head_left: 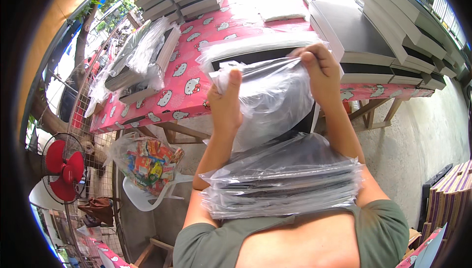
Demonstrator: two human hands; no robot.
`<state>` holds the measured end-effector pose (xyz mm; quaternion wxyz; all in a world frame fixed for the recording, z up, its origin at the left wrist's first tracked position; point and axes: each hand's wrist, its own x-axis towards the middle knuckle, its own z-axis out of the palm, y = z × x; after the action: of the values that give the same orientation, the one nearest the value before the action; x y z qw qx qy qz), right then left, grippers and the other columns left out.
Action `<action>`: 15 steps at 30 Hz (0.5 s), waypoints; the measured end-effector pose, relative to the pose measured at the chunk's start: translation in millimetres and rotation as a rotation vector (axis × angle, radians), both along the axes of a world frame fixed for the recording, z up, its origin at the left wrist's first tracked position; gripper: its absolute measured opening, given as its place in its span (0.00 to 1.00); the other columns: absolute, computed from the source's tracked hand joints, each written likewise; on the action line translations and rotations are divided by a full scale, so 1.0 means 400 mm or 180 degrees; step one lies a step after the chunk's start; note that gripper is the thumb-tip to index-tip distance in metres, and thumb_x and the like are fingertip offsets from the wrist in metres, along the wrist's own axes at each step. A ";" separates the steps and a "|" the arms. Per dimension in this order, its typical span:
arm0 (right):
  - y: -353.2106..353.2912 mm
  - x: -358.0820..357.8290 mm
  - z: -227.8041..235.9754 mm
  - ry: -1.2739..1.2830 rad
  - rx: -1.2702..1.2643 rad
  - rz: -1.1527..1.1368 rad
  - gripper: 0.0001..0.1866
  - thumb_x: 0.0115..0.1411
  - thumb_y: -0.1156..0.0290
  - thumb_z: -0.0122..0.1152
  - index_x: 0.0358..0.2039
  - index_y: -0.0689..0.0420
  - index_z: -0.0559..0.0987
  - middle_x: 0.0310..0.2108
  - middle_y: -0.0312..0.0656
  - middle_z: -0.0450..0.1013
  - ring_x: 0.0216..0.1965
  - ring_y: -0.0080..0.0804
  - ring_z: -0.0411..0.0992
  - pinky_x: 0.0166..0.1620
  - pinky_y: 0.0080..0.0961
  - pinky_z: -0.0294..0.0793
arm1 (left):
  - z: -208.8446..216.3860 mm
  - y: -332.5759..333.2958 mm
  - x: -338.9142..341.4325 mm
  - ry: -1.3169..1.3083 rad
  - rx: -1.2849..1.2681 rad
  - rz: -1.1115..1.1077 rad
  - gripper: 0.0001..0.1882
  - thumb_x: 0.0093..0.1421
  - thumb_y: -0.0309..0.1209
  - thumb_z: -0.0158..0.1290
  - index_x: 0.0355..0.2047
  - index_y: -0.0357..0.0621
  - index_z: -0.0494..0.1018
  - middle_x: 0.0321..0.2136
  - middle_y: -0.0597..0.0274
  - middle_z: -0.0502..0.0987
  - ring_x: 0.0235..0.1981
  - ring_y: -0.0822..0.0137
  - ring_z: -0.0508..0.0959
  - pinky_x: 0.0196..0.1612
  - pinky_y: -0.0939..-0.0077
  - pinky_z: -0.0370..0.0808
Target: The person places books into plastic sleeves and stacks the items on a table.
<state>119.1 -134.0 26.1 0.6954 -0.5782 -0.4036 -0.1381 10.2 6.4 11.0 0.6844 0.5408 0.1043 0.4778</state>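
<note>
Head view: fingers [235, 82] of left hand [224, 103] and right hand [322, 67] pinch a clear plastic bag [275, 88], dark plastic-wrapped flat stack [282, 187] below it, red-bladed fan [57, 185] left of it.

The person wears a dull, dark olive-green top [214, 244] in a plain colour, with a wide, deep neckline that leaves a broad area bare between its two sides. Its short left sleeve [195, 241] and right sleeve [386, 221] look soft and loose, with gentle folds, and end on the upper arms. Below them, the left forearm [219, 157] and right forearm [345, 133] are uncovered, slender and tapering toward the wrists, and the left hand [226, 103] and right hand [322, 69] are bare.
</note>
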 end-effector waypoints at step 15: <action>-0.023 0.007 -0.039 0.0698 -0.1375 0.1591 0.23 0.48 0.73 0.59 0.45 0.62 0.65 0.35 0.41 0.71 0.36 0.26 0.69 0.39 0.18 0.67 | -0.076 0.075 -0.062 0.0523 0.0354 -0.1931 0.07 0.58 0.31 0.46 0.33 0.40 0.68 0.21 0.64 0.72 0.23 0.77 0.71 0.21 0.86 0.66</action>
<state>121.8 -143.3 10.7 0.6085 -0.6068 -0.4756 0.1880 -14.7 36.3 -19.4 0.7543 0.6206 -0.0331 0.2117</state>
